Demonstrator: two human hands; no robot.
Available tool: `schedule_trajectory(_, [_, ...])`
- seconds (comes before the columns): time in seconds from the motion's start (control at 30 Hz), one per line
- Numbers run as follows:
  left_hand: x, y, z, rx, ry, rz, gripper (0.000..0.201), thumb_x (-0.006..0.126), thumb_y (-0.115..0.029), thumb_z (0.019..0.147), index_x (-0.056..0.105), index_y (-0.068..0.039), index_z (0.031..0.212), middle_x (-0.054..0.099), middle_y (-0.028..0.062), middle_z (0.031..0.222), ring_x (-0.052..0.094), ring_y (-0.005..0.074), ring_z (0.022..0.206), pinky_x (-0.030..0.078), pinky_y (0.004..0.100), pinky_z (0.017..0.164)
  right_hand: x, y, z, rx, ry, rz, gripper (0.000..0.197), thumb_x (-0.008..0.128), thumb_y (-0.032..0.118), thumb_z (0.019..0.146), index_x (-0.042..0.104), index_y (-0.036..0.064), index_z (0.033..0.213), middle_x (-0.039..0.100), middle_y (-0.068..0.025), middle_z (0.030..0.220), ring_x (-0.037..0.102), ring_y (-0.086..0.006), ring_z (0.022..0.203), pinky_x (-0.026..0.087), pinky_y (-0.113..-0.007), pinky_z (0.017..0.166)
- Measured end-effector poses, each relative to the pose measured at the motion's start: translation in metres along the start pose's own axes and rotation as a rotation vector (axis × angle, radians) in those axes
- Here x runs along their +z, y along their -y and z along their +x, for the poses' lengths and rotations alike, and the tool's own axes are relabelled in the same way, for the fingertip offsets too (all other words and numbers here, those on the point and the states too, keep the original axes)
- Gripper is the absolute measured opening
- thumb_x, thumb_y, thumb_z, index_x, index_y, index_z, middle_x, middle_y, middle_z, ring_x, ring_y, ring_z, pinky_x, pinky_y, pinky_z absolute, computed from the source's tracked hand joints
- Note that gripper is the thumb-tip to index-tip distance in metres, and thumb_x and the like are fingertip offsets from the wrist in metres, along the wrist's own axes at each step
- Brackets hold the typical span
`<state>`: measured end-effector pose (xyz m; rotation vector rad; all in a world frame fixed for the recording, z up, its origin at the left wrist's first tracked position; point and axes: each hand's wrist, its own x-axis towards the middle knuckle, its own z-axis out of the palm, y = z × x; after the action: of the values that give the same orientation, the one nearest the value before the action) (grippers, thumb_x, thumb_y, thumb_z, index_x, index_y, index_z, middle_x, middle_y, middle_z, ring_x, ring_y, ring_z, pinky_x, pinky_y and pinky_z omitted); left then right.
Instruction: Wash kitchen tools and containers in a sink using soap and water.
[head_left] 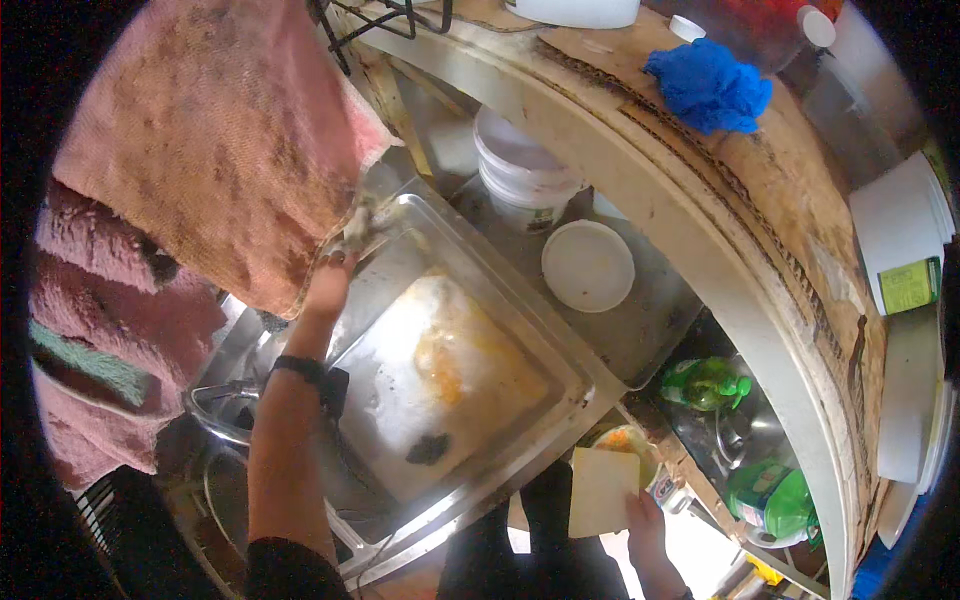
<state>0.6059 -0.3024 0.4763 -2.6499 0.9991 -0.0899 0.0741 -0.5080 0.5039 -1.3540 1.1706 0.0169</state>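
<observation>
Cluttered sink corner, worn counter (790, 215) curving round on the right, loose cardboard lying along it.

Cream-coloured flat piece (603, 492) is low in my view, right of centre, out past the near-right corner of the steel basin (578, 392). My right hand (646, 520) is clamped on its right edge, so the piece extends leftward from my fingers. Its slightly longer side points away from me. Material: cannot tell.

Basin lies ahead and to the left of that hand. Cloudy white film inside, yellow-orange residue (440, 370) around the middle, one dark scrap (428, 449) toward me. Left hand (332, 275) is the nearer one to the basin, up by its far-left side, fingers at the lower edge of a hanging pink cloth (230, 150). Cannot tell whether they close on it or only touch. Dark band (300, 369) on that wrist.

Farther out: a container with orange bits (622, 440) just behind the cream piece; white bucket (520, 185) and round white lid (588, 265) beyond the basin.

Labels: yellow-green one (910, 286) on a white tub at far right; darker one on the lower green bottle (768, 500). Print on both too small and skewed to make out.
</observation>
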Motion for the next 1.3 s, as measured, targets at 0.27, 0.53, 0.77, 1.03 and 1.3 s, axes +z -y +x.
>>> schedule_trajectory(0.27, [0.01,-0.018,-0.019,0.083,-0.407,-0.011,0.026,0.051,-0.013,0.074,0.054,-0.01,0.1,0.054,0.0085,0.103,0.048,0.0259,0.101,0.038,0.0403,0.086,-0.012,0.01,-0.009,0.116,-0.01,0.012,0.027,0.045,0.019,0.089,0.053,-0.0048,0.098,0.057,-0.0078,0.079,0.05,-0.0138,0.074,0.041,-0.027,0.068])
schedule_trajectory(0.53, [0.027,-0.019,-0.022,0.057,-0.37,0.02,0.022,0.048,-0.013,0.077,0.053,-0.007,0.098,0.058,0.0096,0.095,0.055,0.0284,0.089,0.045,0.0425,0.073,-0.005,0.007,-0.009,0.02,-0.006,-0.01,0.026,0.043,0.019,0.089,0.053,-0.0041,0.095,0.055,-0.0068,0.076,0.049,-0.0122,0.068,0.04,-0.026,0.062])
schedule_trajectory(0.77, [0.014,0.0,0.018,-0.318,-0.186,-0.195,0.036,0.035,-0.026,0.089,0.061,-0.001,0.084,0.061,0.02,0.086,0.058,0.0372,0.079,0.045,0.0457,0.069,-0.014,-0.001,-0.019,-0.002,-0.019,-0.122,0.024,0.043,0.017,0.09,0.052,-0.004,0.096,0.056,-0.0077,0.08,0.05,-0.0132,0.074,0.041,-0.027,0.068])
schedule_trajectory(1.03, [-0.018,0.01,-0.051,-0.442,-0.092,-1.338,0.024,0.05,-0.024,0.084,0.057,-0.004,0.096,0.061,0.0062,0.081,0.059,0.0206,0.076,0.046,0.0351,0.068,-0.016,0.005,-0.018,-0.043,-0.015,0.062,0.019,0.044,0.015,0.089,0.052,-0.0022,0.091,0.054,-0.0045,0.075,0.047,-0.0099,0.067,0.039,-0.024,0.059])
schedule_trajectory(1.3, [-0.121,-0.125,-0.188,-0.435,0.427,-2.778,0.049,0.046,-0.024,0.082,0.039,0.002,0.122,0.051,0.0168,0.115,0.05,0.0275,0.104,0.037,0.0397,0.093,-0.006,0.052,-0.01,-0.096,0.044,0.464,0.027,0.051,0.016,0.087,0.052,-0.0014,0.108,0.057,-0.0052,0.098,0.05,-0.0107,0.089,0.04,-0.025,0.08])
